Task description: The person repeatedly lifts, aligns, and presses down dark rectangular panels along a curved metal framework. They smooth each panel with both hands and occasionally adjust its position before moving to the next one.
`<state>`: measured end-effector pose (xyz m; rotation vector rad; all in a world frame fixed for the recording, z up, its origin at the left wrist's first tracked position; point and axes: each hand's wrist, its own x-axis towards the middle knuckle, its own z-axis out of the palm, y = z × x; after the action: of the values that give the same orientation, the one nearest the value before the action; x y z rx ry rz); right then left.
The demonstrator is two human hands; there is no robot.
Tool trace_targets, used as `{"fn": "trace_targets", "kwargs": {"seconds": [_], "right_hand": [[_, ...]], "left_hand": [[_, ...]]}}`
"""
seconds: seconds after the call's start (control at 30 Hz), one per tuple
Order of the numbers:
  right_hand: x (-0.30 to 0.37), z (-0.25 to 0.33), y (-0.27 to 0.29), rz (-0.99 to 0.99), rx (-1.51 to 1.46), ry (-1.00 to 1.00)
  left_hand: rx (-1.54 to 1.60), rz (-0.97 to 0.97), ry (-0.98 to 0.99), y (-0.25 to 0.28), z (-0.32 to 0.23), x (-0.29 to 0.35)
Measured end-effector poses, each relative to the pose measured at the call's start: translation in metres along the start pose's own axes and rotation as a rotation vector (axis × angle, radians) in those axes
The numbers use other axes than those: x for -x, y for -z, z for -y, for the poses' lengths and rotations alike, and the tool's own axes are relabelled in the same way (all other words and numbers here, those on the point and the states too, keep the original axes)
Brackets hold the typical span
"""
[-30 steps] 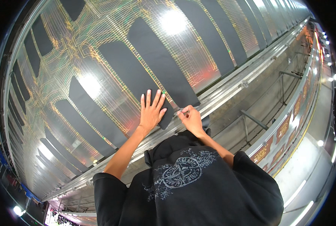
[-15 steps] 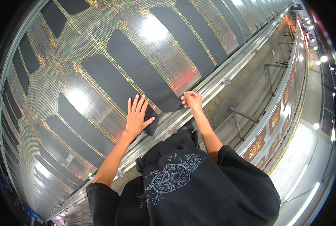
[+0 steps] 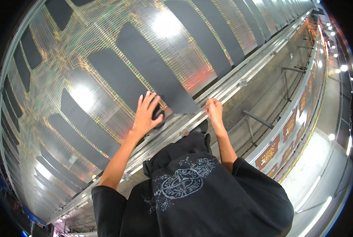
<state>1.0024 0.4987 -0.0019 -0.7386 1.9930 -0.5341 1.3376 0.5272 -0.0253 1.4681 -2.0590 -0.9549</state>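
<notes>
My left hand (image 3: 146,113) lies with its fingers spread over the lower end of a dark grey flat panel (image 3: 113,73). A dark folded or loose part (image 3: 158,118) shows beside its thumb and palm. To its right, a longer dark grey panel (image 3: 152,65) reaches the table's near edge, its pointed end (image 3: 186,106) hanging slightly over the rim. My right hand (image 3: 214,110) is closed just beyond that end, above the metal rail. What its fingers hold, if anything, is hidden. Both panels rest on a shiny metal table (image 3: 101,96) covered in fine yellow and green lines.
Several more dark panels (image 3: 79,128) lie in rows across the table. A silver rail (image 3: 239,83) runs along its near edge. Past that are a trough (image 3: 271,83) with grey brackets (image 3: 258,119) and a curved barrier with brown printed squares (image 3: 266,157).
My right hand has drawn right, away from the longer panel's end, and its fingers have curled tighter. My left hand has shifted slightly right and up, still spread.
</notes>
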Motion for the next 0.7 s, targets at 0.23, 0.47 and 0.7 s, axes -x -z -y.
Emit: {"fn": "trace_targets", "kwargs": {"seconds": [0.23, 0.47, 0.7], "right_hand": [[0.0, 0.008, 0.004, 0.014, 0.086, 0.075], [0.01, 0.02, 0.017, 0.273, -0.361, -0.032], [0.009, 0.026, 0.002, 0.297, -0.5, 0.035]], "left_hand": [[-0.149, 0.067, 0.043, 0.002, -0.019, -0.002], [-0.297, 0.097, 0.212, -0.024, -0.043, -0.005], [-0.148, 0.039, -0.042, -0.014, -0.021, 0.026]]}}
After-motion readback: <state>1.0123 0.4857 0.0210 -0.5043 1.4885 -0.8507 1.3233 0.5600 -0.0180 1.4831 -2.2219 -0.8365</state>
